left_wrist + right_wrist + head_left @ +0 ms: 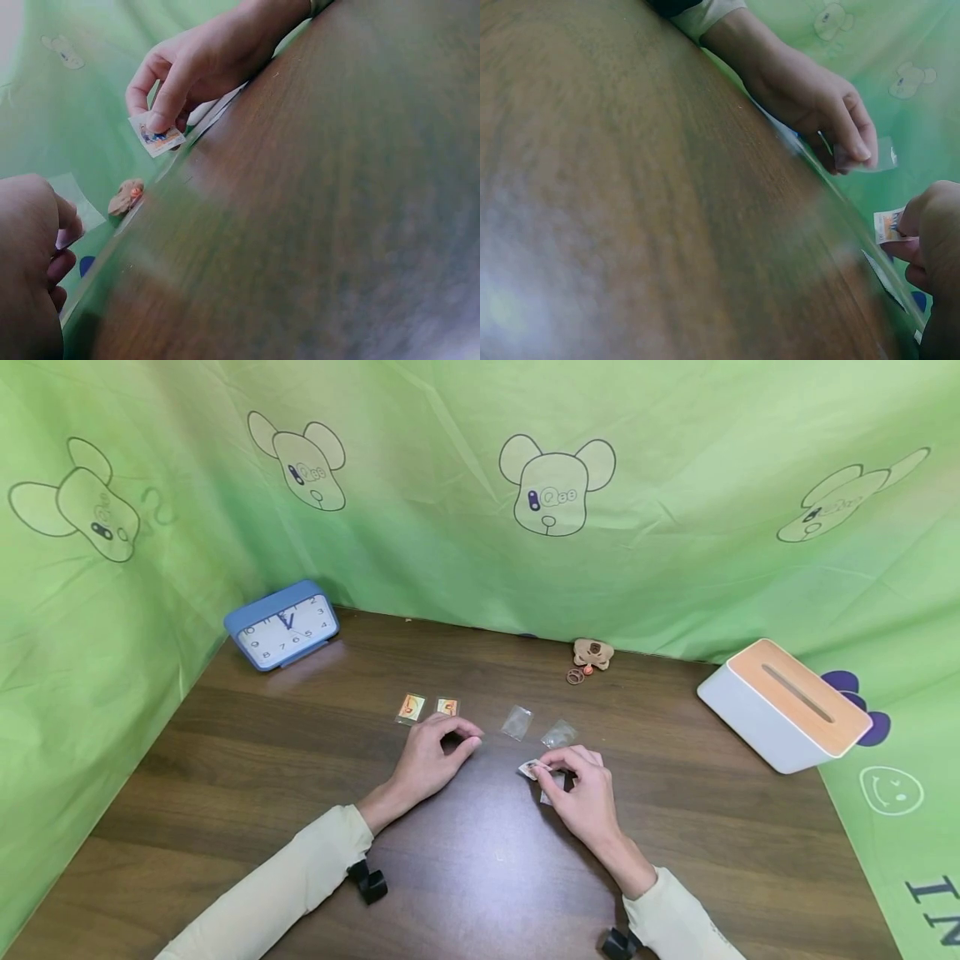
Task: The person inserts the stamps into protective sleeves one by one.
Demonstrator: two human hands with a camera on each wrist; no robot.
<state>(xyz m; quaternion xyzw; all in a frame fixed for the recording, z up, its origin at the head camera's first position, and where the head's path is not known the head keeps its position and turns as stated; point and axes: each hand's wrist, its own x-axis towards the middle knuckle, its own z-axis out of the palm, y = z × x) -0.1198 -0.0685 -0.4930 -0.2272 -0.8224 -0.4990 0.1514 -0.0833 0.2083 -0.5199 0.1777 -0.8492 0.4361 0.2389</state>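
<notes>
My left hand [431, 756] pinches a small clear plastic sleeve [885, 154] between thumb and fingers, above the table. The sleeve is hard to make out in the head view. With thumb and fingertips, my right hand [588, 797] holds a small white-bordered picture stamp [155, 138] by its edge. Partly under that hand lies another small white-edged piece [552, 788], its print unclear. Two flat clear sleeves [517, 723] lie beyond the hands. Behind the left hand are two orange-and-yellow stamps [411, 707] inside clear sleeves, one partly covered by the hand.
A blue clock [283, 627] stands at the back left of the brown wooden table [247, 777]. At the back edge lies a brown bear-shaped trinket [592, 654] with a ring. A white tissue box [783, 706] with a wood top sits at right. Green printed cloth [450, 527] encloses the table.
</notes>
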